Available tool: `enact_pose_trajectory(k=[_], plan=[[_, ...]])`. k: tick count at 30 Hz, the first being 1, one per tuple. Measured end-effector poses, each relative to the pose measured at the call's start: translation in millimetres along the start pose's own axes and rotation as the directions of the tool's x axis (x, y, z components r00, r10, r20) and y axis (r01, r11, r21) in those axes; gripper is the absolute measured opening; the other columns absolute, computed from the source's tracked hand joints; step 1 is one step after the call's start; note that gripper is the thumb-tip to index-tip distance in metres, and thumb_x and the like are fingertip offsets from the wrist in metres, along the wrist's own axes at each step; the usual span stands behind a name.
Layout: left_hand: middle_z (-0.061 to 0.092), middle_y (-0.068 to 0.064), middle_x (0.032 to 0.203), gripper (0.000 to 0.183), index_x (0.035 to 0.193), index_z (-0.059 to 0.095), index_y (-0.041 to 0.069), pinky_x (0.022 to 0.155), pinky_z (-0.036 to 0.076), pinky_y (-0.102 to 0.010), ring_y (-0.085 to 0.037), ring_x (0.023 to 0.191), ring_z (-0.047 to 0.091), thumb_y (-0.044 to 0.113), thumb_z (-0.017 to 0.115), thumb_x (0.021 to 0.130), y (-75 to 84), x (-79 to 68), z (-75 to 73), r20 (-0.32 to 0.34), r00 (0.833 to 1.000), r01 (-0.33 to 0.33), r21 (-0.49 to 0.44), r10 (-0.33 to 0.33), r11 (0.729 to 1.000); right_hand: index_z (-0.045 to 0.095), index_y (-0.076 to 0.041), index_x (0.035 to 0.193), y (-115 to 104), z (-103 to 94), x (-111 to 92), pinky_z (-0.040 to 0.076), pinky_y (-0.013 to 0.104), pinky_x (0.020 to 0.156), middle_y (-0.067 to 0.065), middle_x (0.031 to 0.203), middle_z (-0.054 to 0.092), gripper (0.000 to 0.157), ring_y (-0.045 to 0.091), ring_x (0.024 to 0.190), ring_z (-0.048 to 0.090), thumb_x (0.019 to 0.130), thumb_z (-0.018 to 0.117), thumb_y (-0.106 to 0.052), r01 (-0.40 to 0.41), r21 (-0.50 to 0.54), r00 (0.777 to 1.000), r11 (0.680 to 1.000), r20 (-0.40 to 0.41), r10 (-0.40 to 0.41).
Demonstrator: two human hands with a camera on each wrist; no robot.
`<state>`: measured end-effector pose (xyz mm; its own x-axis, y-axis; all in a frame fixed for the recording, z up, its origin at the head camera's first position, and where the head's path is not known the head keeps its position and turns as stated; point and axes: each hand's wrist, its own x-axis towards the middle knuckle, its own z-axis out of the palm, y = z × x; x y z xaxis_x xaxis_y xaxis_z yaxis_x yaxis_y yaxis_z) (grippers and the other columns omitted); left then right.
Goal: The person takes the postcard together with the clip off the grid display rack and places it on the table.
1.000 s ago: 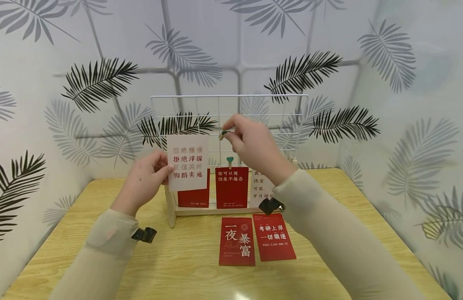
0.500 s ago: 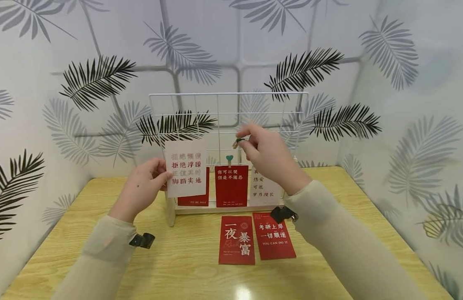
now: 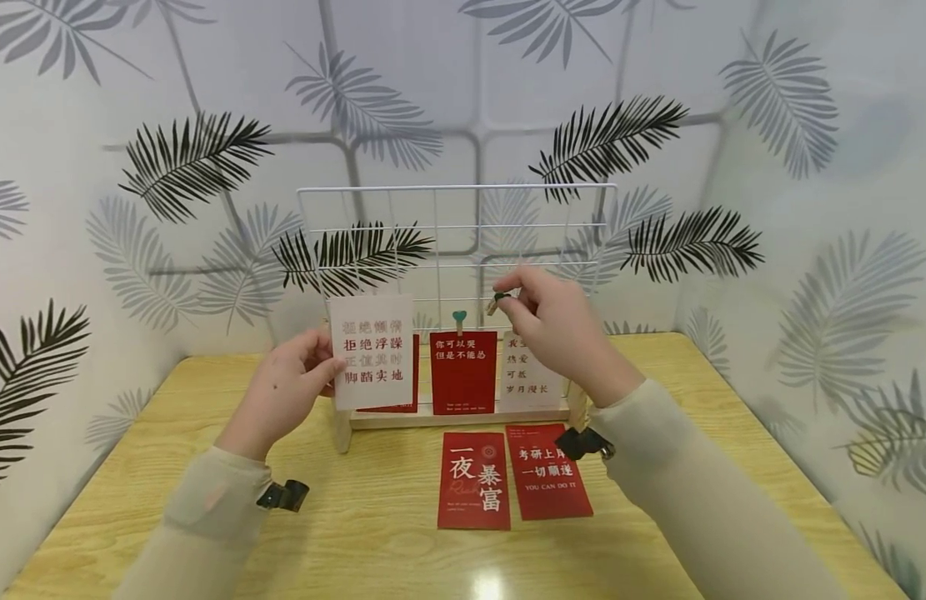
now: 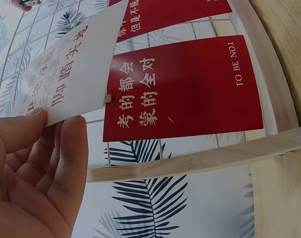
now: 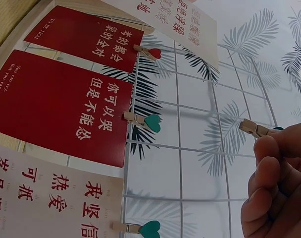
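My left hand (image 3: 293, 379) pinches a white card (image 3: 372, 350) with printed characters by its left edge. The card hangs in front of a white wire grid rack (image 3: 457, 187) and covers most of a red card (image 4: 185, 89) clipped there. My right hand (image 3: 556, 325) pinches a small wooden clothespin (image 5: 254, 128) with a green end, held before the grid and touching no card. Clipped at the grid's middle is another red card (image 3: 464, 375), under a clothespin with a teal heart (image 3: 459, 317). Partly behind my right hand hangs a second white card (image 3: 526, 392).
Two red cards, one on the left (image 3: 473, 483) and one on the right (image 3: 550, 483), lie on the wooden table (image 3: 357, 533) before the rack. The rack stands on a wooden base (image 3: 402, 422). Leaf-patterned curtain (image 3: 447, 83) surrounds the table.
My right hand has moved right and down with the clothespin. The left hand has lowered the white card, so it hides more of the red card behind.
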<state>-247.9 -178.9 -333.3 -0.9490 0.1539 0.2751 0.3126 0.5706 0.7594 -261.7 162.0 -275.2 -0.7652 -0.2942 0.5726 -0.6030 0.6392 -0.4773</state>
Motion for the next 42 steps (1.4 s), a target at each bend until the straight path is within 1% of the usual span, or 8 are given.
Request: enact_pose_trajectory(k=[7, 14, 17, 26, 30, 33, 38, 42], plan=[[0.062, -0.013, 0.094, 0.01, 0.109, 0.06, 0.003, 0.071, 0.059, -0.034, -0.024, 0.08, 0.066, 0.009, 0.062, 0.101, -5.8, -5.1, 4.4, 0.001, 1.0, -0.006, -0.016, 0.006, 1.0, 0.066, -0.016, 0.118, 11.3, -0.5, -16.3, 0.042, 0.036, 0.051, -0.003, 0.069, 0.057, 0.017, 0.018, 0.054, 0.048, 0.103, 0.06, -0.021, -0.041, -0.024, 0.999, 0.999, 0.027, 0.042], [0.061, -0.012, 0.094, 0.009, 0.108, 0.06, 0.003, 0.071, 0.059, -0.034, -0.023, 0.08, 0.065, 0.009, 0.062, 0.101, -13.1, -13.9, 11.2, 0.024, 0.999, 0.038, -0.019, -0.037, 0.999, 0.066, -0.013, 0.117, 22.5, 2.2, -29.5, 0.042, 0.035, 0.052, -0.005, 0.07, 0.06, 0.016, 0.018, 0.053, 0.048, 0.103, 0.06, -0.018, -0.05, -0.007, 0.998, 0.999, 0.029, 0.05], [0.061, -0.012, 0.094, 0.008, 0.107, 0.059, 0.004, 0.071, 0.059, -0.036, -0.023, 0.079, 0.065, 0.009, 0.062, 0.101, -16.9, -17.6, 13.9, 0.03, 0.999, 0.039, -0.02, -0.038, 0.999, 0.066, -0.013, 0.116, 28.0, 3.1, -36.1, 0.042, 0.035, 0.053, -0.005, 0.069, 0.059, 0.016, 0.017, 0.053, 0.047, 0.102, 0.06, -0.017, -0.055, -0.009, 0.998, 0.998, 0.027, 0.055], [0.061, -0.012, 0.095, 0.01, 0.109, 0.059, 0.003, 0.071, 0.059, -0.035, -0.023, 0.08, 0.065, 0.008, 0.061, 0.102, -28.1, -26.3, 18.9, 0.044, 0.997, 0.071, -0.053, -0.069, 0.996, 0.066, -0.014, 0.117, 50.0, -1.8, -55.6, 0.042, 0.036, 0.055, -0.002, 0.072, 0.059, 0.016, 0.019, 0.059, 0.05, 0.103, 0.062, -0.019, -0.128, -0.027, 0.991, 0.991, 0.033, 0.129], [0.061, -0.012, 0.096, 0.012, 0.112, 0.059, 0.002, 0.071, 0.059, -0.034, -0.023, 0.082, 0.065, 0.009, 0.061, 0.102, -30.9, -29.0, 20.8, 0.051, 0.995, 0.091, -0.048, -0.088, 0.995, 0.066, -0.014, 0.119, 59.8, -5.2, -63.5, 0.042, 0.034, 0.053, -0.001, 0.074, 0.059, 0.018, 0.019, 0.06, 0.05, 0.103, 0.061, -0.021, -0.167, -0.033, 0.984, 0.985, 0.05, 0.168], [0.061, -0.011, 0.096, 0.013, 0.113, 0.059, 0.003, 0.07, 0.058, -0.033, -0.023, 0.082, 0.065, 0.009, 0.061, 0.102, -32.4, -30.6, 22.6, 0.06, 0.993, 0.102, -0.047, -0.099, 0.994, 0.066, -0.012, 0.118, 65.0, -7.8, -68.9, 0.042, 0.033, 0.053, -0.001, 0.074, 0.059, 0.018, 0.019, 0.06, 0.05, 0.103, 0.061, -0.018, -0.174, -0.016, 0.982, 0.985, 0.065, 0.175], [0.061, -0.011, 0.096, 0.011, 0.111, 0.06, 0.003, 0.072, 0.06, -0.038, -0.022, 0.081, 0.065, 0.01, 0.061, 0.102, -37.1, -34.1, 26.1, 0.076, 0.99, 0.12, -0.061, -0.116, 0.991, 0.066, -0.006, 0.115, 75.9, -11.4, -78.0, 0.042, 0.032, 0.053, 0.001, 0.073, 0.061, 0.016, 0.019, 0.058, 0.05, 0.101, 0.062, -0.012, -0.176, 0.014, 0.979, 0.984, 0.105, 0.173], [0.061, -0.011, 0.096, 0.011, 0.111, 0.059, 0.003, 0.073, 0.059, -0.04, -0.022, 0.081, 0.065, 0.01, 0.061, 0.102, -41.1, -36.8, 28.1, 0.079, 0.989, 0.131, -0.065, -0.125, 0.989, 0.067, -0.007, 0.114, 88.4, -15.5, -86.9, 0.042, 0.032, 0.054, 0.002, 0.074, 0.06, 0.015, 0.019, 0.06, 0.049, 0.101, 0.061, -0.012, -0.208, 0.015, 0.97, 0.978, 0.134, 0.204]])
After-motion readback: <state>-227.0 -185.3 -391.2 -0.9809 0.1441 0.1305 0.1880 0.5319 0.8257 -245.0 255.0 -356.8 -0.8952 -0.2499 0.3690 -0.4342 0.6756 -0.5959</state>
